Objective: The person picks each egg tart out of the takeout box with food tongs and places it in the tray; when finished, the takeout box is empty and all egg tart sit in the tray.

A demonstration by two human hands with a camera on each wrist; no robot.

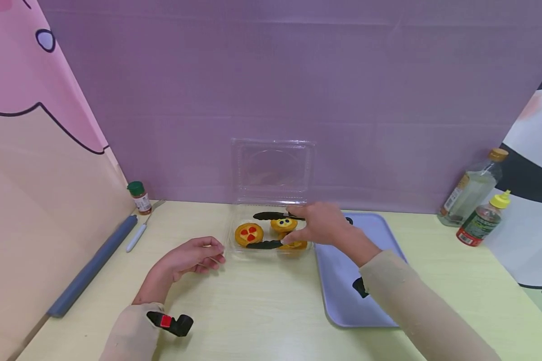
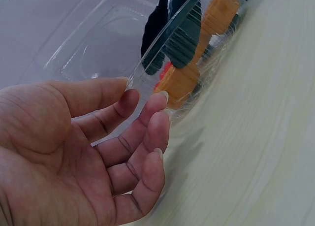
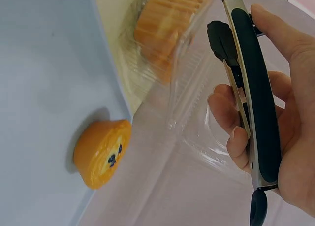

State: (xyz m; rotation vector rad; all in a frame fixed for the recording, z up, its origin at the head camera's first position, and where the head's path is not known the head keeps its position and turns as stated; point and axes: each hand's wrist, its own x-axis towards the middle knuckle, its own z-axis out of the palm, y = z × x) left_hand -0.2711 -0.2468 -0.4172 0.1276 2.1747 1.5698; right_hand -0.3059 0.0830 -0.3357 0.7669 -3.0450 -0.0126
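Note:
A clear plastic clamshell box [image 1: 271,253] stands with its lid [image 1: 273,170] raised. In it lie a tart with red fruit [image 1: 249,234], a tart with dark berries [image 1: 283,224] and another partly covered tart [image 1: 296,245]. My right hand [image 1: 322,224] grips black-and-silver tongs [image 3: 253,93], whose black tips are spread above the box, near the red-fruit tart. My left hand [image 1: 197,258] pinches the box's near left corner between thumb and index finger, the other fingers loosely bent. One more berry-topped tart [image 3: 101,152] sits on the blue tray [image 1: 348,296], hidden in the head view.
At the left are a small green-capped jar [image 1: 140,198], a white-handled utensil [image 1: 137,237] and a long blue roll [image 1: 95,265]. A tall clear bottle [image 1: 471,188] and a yellow-capped bottle [image 1: 481,220] stand at the right. A purple backdrop [image 1: 271,75] rises behind the table.

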